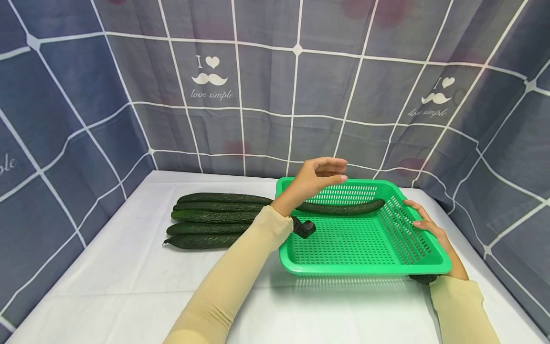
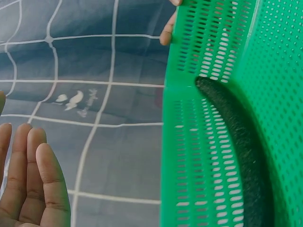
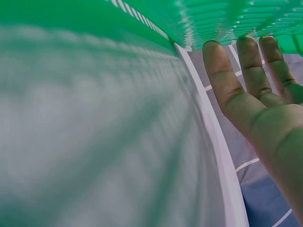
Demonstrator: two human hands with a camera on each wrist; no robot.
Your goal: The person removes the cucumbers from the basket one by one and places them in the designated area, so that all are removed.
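A green plastic basket (image 1: 343, 268) with slotted walls stands over the white table, its shadow showing below the front edge. Along its back wall lies one dark green cucumber (image 1: 343, 209), also seen curving down the wall in the left wrist view. My left hand (image 1: 315, 177) hovers above the basket's back left part, fingers loosely bent, nothing in it. At the basket's right side, my right hand (image 1: 429, 229) grips the rim, fingertips over the edge. Seen from the right wrist, its extended fingers (image 3: 222, 75) lie against the basket from outside.
Several cucumbers (image 1: 215, 216) lie side by side on the white tablecloth (image 1: 107, 286), left of the basket; my left forearm covers their right ends in part. A grey-blue checked curtain (image 1: 266, 86) closes off the back and both sides.
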